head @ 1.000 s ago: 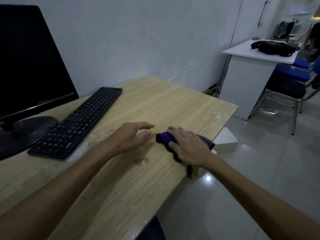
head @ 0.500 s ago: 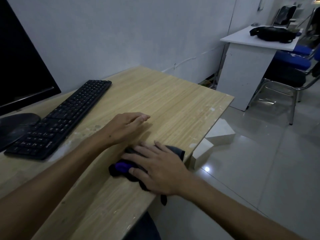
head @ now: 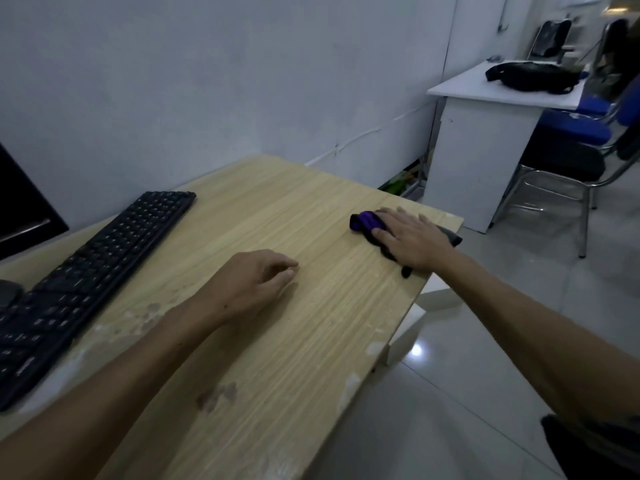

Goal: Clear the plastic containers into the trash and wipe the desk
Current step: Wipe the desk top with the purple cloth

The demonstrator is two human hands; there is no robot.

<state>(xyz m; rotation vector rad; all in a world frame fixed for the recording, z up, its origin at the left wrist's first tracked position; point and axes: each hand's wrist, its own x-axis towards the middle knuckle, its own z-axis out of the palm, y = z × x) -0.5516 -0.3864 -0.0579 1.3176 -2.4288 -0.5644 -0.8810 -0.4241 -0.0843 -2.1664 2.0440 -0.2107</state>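
A light wooden desk [head: 263, 216] fills the middle of the head view. My right hand [head: 412, 239] presses flat on a dark cloth with a purple patch [head: 366, 221], near the desk's far right corner by the edge. My left hand [head: 254, 284] rests on the desk's middle with its fingers loosely curled and nothing in it. Dull smudges mark the wood near the front [head: 216, 398] and beside the keyboard. No plastic container is in view.
A black keyboard [head: 93, 268] lies at the left, with a dark monitor [head: 20, 216] behind it. To the right stand a white desk [head: 485, 140] with a black bag [head: 530, 76], and blue chairs [head: 575, 133]. White blocks [head: 403, 323] sit on the tiled floor.
My right hand has slid the cloth from the near desk edge, close to my left hand, out to the far right corner. My left hand has stayed in place.
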